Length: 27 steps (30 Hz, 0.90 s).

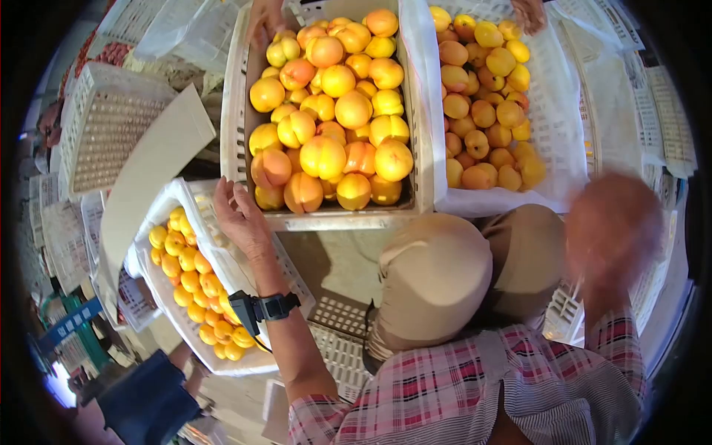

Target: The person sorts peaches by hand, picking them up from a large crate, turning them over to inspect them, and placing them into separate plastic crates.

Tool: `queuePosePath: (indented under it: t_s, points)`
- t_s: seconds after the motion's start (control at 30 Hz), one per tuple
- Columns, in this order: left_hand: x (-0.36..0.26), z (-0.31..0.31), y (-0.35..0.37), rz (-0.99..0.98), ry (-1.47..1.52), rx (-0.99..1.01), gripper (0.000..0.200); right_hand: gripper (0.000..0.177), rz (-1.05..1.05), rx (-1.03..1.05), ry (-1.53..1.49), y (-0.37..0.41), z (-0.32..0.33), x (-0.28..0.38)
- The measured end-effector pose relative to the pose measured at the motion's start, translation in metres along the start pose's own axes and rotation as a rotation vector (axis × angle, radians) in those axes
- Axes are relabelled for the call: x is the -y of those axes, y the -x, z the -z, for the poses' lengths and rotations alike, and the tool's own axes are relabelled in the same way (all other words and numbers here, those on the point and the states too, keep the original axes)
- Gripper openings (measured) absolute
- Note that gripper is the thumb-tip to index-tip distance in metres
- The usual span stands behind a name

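Note:
A white crate (232, 126) full of large yellow-orange apricots (324, 156) stands in front of my knees. My left hand (243, 221) is at its near left corner, fingers stretched out and fingertips right by the crate's edge. No fruit shows in that hand. Smeared by motion, my right hand (612, 222) is out to the right, past my knee; its fingers cannot be made out. The nearest thing to it is a paper-lined crate (567, 111) holding smaller apricots (483, 113).
Another lined crate (259, 360) of apricots sits at lower left, below my left forearm. Across from me, another person's hands (265, 18) reach over the crates. Stacked white baskets (111, 122) and a curved cardboard sheet (159, 148) stand left.

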<state>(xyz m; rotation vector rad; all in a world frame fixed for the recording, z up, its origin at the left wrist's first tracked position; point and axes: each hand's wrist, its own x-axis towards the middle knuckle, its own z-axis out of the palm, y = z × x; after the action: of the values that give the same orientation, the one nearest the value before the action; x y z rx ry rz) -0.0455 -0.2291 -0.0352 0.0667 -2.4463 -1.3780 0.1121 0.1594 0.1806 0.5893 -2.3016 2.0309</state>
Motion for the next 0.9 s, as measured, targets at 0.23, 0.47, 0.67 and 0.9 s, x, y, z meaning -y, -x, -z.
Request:
queuePosePath:
  t_s: [0.23,0.47,0.67,0.9]
  points:
    - [-0.002,0.007,0.036,-0.480,-0.463,0.167,0.025,0.037,0.438,-0.003,0.004,0.034,-0.025,0.068]
    - [-0.008,0.022,0.017,-0.678,-0.606,0.526,0.051,0.036,0.524,-0.079,0.024,0.059,-0.041,0.085]
    - [-0.006,0.010,0.005,-0.749,-0.658,0.632,0.054,0.035,0.534,-0.124,0.071,0.073,-0.055,0.094]
    - [-0.004,0.012,0.006,-0.733,-0.615,0.620,0.056,0.034,0.559,-0.145,0.082,0.083,-0.068,0.102]
